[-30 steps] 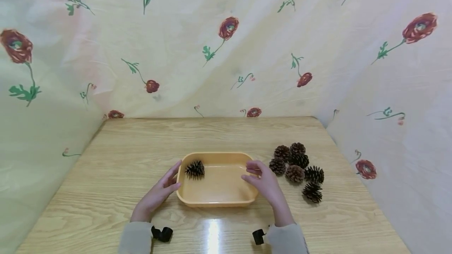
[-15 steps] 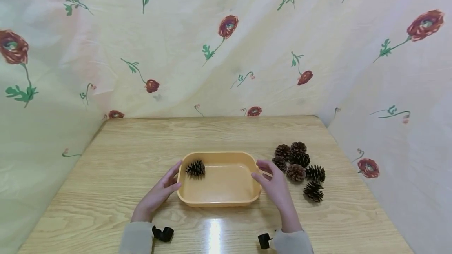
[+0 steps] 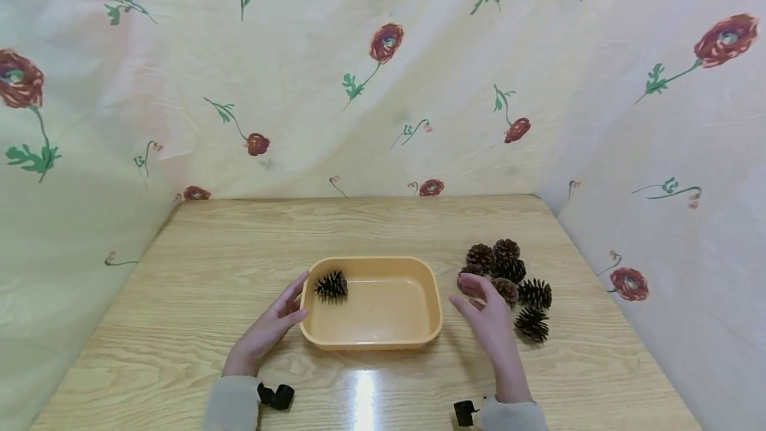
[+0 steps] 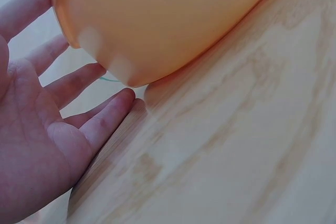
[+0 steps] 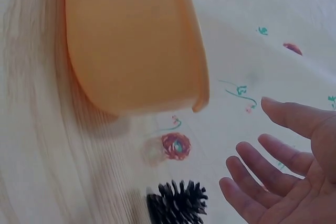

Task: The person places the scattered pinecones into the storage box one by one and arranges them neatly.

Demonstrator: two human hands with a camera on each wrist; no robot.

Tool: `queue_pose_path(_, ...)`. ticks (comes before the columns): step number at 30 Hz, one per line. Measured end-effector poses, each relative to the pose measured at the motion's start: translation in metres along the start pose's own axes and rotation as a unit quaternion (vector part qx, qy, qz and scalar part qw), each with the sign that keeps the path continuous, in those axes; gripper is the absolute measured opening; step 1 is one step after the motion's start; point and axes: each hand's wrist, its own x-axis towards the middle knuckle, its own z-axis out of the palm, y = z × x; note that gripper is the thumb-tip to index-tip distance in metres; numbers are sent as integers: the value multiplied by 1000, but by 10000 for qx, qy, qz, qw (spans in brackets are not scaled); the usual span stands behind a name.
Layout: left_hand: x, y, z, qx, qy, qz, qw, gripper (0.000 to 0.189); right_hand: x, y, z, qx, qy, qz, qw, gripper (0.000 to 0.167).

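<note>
A yellow-orange plastic tub (image 3: pixel 383 314) sits on the table, with one dark pine cone (image 3: pixel 332 287) in its left end. My left hand (image 3: pixel 270 328) is at the tub's left side, its fingers extended. In the left wrist view those fingertips (image 4: pixel 125 96) lie against or very near the tub wall (image 4: pixel 157 30); exact contact is hard to tell. To the right of the tub hovers my right hand (image 3: pixel 489 318), holding nothing, its fingers loosely bent and spread. It partly covers pine cones in the group (image 3: pixel 509 270) behind it.
Several brown pine cones lie clustered on the right of the wooden table (image 3: pixel 239 238). Floral cloth (image 3: pixel 311 85) hangs along the back and both sides. A black camera (image 3: pixel 281 396) is on the left wrist, another (image 3: pixel 464 412) on the right.
My right hand has moved from over the tub's right end out to the right, toward the pine cones. The left hand and the tub have stayed nearly still.
</note>
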Motion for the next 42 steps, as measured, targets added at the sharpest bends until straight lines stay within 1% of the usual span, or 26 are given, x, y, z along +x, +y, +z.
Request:
queue_pose_path(5, 0, 0, 0, -11, -13, -28, 10000, 70, -1, 0, -10, -194, 36, 32, 9998, 50)
queue_pose_path(11, 1, 0, 0, -60, -64, -26, 10000, 70, -4, 4, -18, -539, -55, 122, 9985, 51)
queue_pose_path(16, 1, 1, 0, -35, -28, -22, 10000, 70, -10, 12, -22, -885, -8, -54, 9961, 51)
queue_pose_path(24, 1, 0, 1, 0, 27, -25, 10000, 70, -17, 27, -33, -1177, 342, -202, 9923, 50)
queue_pose_path(31, 2, 0, 0, -57, -5, -38, 10000, 70, -22, 30, -45, -1283, 514, 134, 9903, 50)
queue_pose_path(34, 2, 0, 0, -127, -43, -36, 9999, 70, -23, 33, -49, -1311, 730, 171, 9885, 50)
queue_pose_path(38, 2, 0, 1, -169, -72, -5, 9998, 71, -22, 40, -54, -1355, 1129, 275, 9839, 49)
queue_pose_path(42, 2, 1, 1, -190, -93, 35, 9998, 71, -20, 48, -59, -1275, 1310, 492, 9819, 49)
